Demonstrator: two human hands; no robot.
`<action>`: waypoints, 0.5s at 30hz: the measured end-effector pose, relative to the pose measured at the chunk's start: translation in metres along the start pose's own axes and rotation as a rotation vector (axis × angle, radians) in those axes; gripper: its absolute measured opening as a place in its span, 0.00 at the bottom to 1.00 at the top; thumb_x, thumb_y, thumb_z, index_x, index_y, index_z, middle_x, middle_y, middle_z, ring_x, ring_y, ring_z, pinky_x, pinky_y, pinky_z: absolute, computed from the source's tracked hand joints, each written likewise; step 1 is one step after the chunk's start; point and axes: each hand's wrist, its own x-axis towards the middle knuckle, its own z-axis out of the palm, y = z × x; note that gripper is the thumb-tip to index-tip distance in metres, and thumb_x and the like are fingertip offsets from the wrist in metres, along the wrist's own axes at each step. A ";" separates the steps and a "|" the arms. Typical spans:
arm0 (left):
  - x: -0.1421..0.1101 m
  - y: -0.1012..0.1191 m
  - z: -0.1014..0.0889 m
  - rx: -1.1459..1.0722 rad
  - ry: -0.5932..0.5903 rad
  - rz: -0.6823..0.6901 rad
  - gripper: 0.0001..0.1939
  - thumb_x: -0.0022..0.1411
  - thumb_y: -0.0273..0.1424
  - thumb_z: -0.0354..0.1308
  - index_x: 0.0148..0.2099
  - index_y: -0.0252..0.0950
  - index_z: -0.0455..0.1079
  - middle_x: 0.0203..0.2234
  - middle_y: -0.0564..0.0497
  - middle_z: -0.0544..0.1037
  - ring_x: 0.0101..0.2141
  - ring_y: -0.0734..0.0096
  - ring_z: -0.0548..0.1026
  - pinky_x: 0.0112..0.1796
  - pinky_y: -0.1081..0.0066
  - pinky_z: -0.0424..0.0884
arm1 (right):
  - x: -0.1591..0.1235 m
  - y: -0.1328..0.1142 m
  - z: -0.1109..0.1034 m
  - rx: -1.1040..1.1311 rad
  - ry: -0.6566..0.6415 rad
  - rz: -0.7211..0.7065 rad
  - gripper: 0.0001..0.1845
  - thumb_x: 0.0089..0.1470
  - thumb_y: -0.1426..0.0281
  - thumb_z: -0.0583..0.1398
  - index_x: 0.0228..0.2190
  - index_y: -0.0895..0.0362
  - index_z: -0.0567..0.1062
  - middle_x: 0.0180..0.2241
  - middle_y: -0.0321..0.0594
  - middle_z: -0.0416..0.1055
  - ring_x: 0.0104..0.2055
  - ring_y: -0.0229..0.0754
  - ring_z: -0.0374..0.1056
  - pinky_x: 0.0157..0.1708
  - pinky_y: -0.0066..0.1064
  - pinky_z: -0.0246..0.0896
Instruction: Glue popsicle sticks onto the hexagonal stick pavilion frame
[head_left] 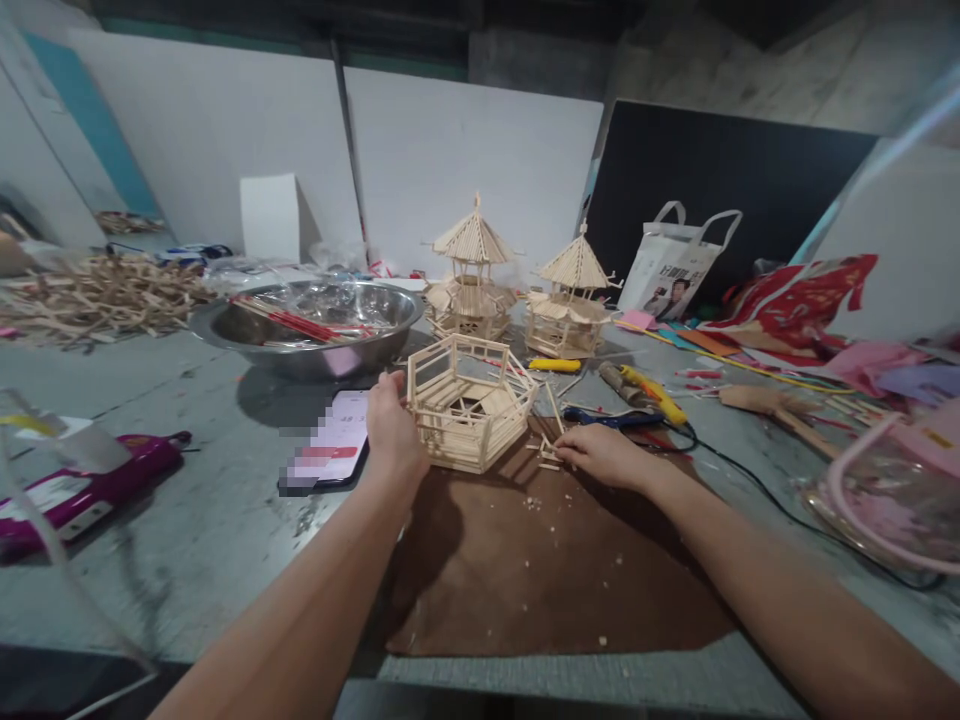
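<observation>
My left hand (393, 428) grips the near left side of a hexagonal stick frame (469, 400) that stands on a brown mat (525, 560). My right hand (604, 455) rests on the mat to the right of the frame, fingers closed over a few small loose sticks (550, 455). Two finished stick pavilions (471, 275) (571, 295) stand behind the frame.
A steel bowl (315, 325) with red sticks sits at the back left, a phone (330, 450) beside my left hand. A glue gun (649, 390) with its cable lies right of the frame. A stick pile (105, 295), a magenta pouch (82, 490), paper scraps and a white bag (679, 265) surround the mat.
</observation>
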 end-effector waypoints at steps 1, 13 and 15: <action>0.000 0.000 0.001 -0.005 0.014 -0.012 0.16 0.57 0.40 0.46 0.35 0.33 0.66 0.28 0.52 0.69 0.28 0.75 0.68 0.33 0.72 0.65 | -0.002 0.000 0.000 0.015 0.006 0.000 0.16 0.53 0.67 0.48 0.33 0.57 0.74 0.35 0.43 0.73 0.36 0.40 0.66 0.34 0.26 0.54; -0.010 -0.002 0.009 -0.093 -0.040 -0.121 0.15 0.59 0.39 0.43 0.31 0.34 0.66 0.28 0.51 0.69 0.28 0.77 0.68 0.31 0.77 0.64 | -0.015 0.012 0.008 0.076 0.185 0.102 0.12 0.49 0.68 0.51 0.32 0.56 0.73 0.35 0.40 0.72 0.37 0.39 0.65 0.36 0.27 0.55; -0.011 -0.003 0.009 -0.097 -0.059 -0.123 0.16 0.59 0.39 0.43 0.31 0.34 0.66 0.28 0.51 0.70 0.28 0.77 0.69 0.31 0.77 0.64 | -0.015 0.013 0.010 0.047 0.211 0.116 0.12 0.50 0.69 0.51 0.32 0.56 0.73 0.35 0.40 0.71 0.38 0.39 0.64 0.37 0.27 0.54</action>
